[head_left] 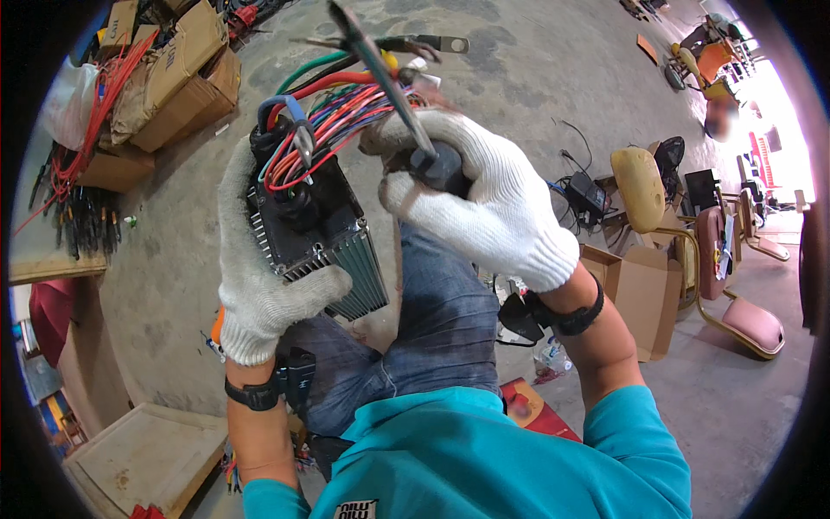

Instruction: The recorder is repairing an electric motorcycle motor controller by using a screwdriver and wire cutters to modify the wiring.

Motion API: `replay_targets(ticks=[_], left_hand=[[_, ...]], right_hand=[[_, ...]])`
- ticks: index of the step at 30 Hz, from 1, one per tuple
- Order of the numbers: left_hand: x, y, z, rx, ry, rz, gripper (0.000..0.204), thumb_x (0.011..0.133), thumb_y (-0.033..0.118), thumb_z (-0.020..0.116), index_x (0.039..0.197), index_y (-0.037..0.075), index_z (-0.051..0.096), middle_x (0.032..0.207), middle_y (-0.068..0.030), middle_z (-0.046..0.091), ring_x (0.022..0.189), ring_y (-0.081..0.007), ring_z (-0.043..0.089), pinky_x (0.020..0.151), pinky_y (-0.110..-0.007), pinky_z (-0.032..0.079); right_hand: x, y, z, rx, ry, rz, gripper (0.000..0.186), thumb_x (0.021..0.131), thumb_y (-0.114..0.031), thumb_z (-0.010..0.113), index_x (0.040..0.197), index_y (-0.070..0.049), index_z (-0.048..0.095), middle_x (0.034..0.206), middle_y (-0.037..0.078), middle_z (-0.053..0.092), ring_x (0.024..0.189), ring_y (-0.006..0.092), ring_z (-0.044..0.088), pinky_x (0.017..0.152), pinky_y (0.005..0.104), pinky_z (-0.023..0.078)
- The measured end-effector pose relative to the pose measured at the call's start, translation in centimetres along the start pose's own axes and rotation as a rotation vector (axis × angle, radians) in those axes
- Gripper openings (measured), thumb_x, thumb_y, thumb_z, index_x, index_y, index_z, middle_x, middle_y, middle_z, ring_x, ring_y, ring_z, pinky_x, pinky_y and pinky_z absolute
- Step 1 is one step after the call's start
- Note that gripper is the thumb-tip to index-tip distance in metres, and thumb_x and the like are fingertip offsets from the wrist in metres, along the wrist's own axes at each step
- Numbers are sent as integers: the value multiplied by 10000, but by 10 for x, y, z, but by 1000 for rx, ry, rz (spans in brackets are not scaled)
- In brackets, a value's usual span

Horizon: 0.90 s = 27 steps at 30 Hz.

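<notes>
My left hand [259, 298], in a white knit glove, grips a finned metal controller box [354, 264], with the thumb across its near corner. A bundle of thin coloured wires [337, 125] loops out of the box's dark end face, along with thicker red, blue and green cables. One thick cable ends in a flat metal lug [454, 44]. My right hand [497, 195], gloved alike, is closed round the black handle of a screwdriver [393, 91]. Its shaft points up and left, passing in front of the wires. Whether the right fingers also pinch some wires is hidden.
Cardboard boxes [186, 86] and coiled red wire [108, 112] lie at the far left. On the right are an open carton [644, 298], a black adapter [586, 195] and a pink-seated chair [750, 324]. A wooden board [147, 454] lies at the lower left.
</notes>
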<state>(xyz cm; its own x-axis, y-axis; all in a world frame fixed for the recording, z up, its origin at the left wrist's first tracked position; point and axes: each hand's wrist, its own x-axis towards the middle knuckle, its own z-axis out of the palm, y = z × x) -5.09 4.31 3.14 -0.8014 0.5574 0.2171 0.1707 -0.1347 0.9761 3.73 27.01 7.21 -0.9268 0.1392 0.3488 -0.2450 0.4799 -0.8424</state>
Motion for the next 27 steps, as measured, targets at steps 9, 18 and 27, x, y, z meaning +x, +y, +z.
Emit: replay_targets(ticks=[9, 18, 27], left_hand=[[0, 14, -1, -114, -54, -127, 1343, 549, 329, 1017, 1588, -16, 238, 1501, -196, 470, 1359, -310, 521, 1105, -459, 487], [13, 19, -6, -236, -165, -95, 1371, 508, 310, 1032, 1598, 4, 258, 1504, -163, 494, 1348, -277, 529, 1128, -419, 444], [17, 9, -1, -238, -204, -66, 1383, 459, 363, 1032, 1580, -1, 306, 1498, -160, 505, 1359, -271, 524, 1154, -409, 411]], right_hand=[[20, 4, -5, -124, -138, 32, 506, 873, -361, 705, 1315, -127, 629, 1010, 157, 706, 903, 325, 703, 845, 409, 549], [20, -5, -13, -194, -225, 35, 522, 917, -483, 693, 1289, -132, 593, 1091, 157, 616, 1094, 347, 587, 931, 436, 489], [7, -6, -15, -248, -269, 58, 617, 908, -520, 715, 1379, -149, 568, 1137, 160, 653, 1068, 325, 622, 932, 420, 503]])
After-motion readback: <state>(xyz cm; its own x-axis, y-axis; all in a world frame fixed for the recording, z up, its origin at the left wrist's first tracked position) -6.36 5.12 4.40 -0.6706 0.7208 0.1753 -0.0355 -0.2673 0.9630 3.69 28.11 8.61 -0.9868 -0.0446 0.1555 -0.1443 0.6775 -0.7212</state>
